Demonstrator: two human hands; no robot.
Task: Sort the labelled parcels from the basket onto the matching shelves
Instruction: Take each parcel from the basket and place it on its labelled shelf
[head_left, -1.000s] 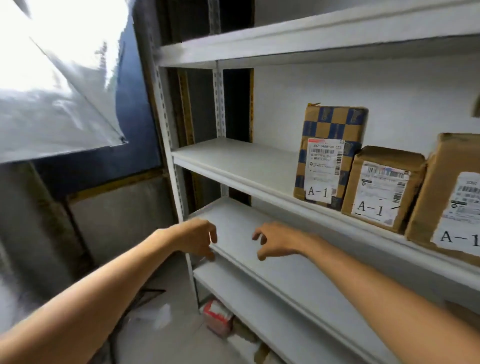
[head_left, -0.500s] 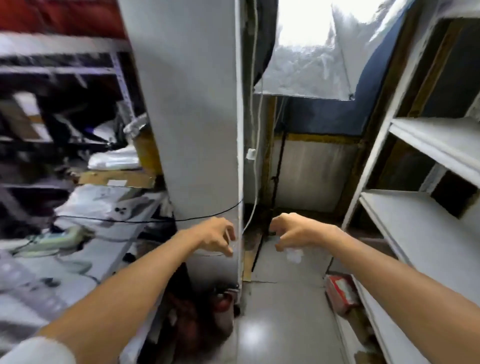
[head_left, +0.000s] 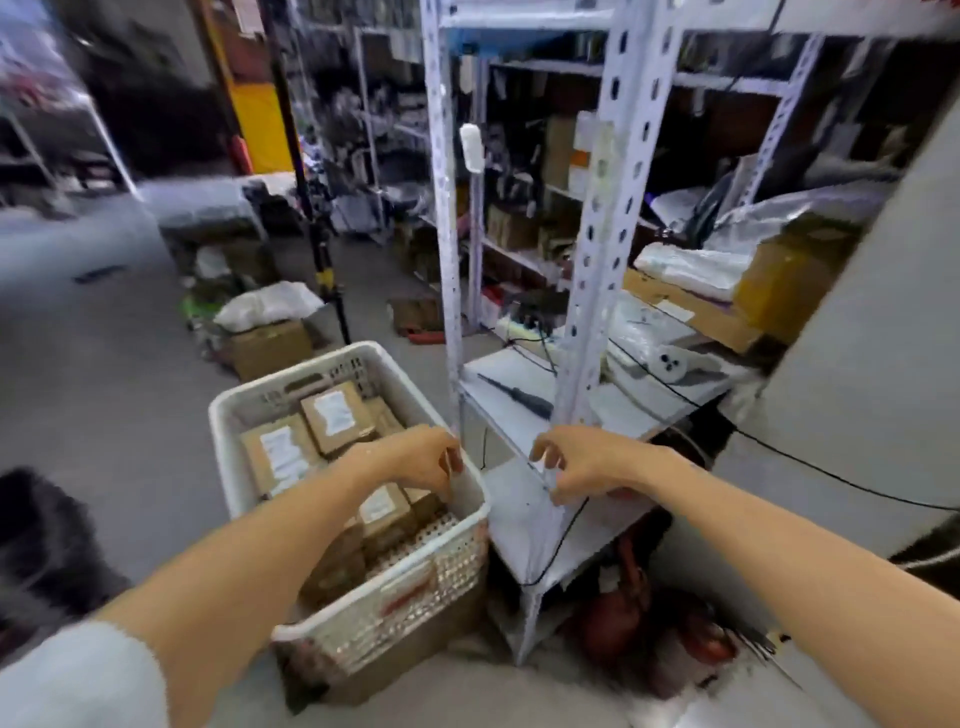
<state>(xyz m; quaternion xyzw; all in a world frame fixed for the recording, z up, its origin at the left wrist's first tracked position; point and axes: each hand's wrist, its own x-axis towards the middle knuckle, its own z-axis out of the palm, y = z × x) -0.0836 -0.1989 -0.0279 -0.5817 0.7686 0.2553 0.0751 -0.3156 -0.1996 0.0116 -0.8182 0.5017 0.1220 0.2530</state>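
A person's bare forearms reach forward, a pale sleeve (head_left: 78, 675) at the near left. Both hands grasp nothing: the left hand (head_left: 415, 457) hangs with loosely curled fingers over the right side of the basket (head_left: 415, 608), and the right hand (head_left: 582, 462), likewise loosely curled, is in front of the corner of a low white shelf board (head_left: 524, 514); whether it touches the board cannot be told. The basket, a white rectangular plastic crate with perforated walls, stands on the grey concrete floor (head_left: 104, 374) just left of the rack. Inside lie the parcels (head_left: 335, 415), brown cardboard boxes with white paper labels too blurred to read. A slotted white metal upright (head_left: 597, 249) rises from the rack, and a thin black cable (head_left: 675, 389) runs across its shelves. Beyond the basket a plain cardboard box (head_left: 270, 348) carries a crumpled white plastic bag (head_left: 267, 306), beside a black pole with a yellow band (head_left: 324, 270). Cluttered shelving fills the far background.
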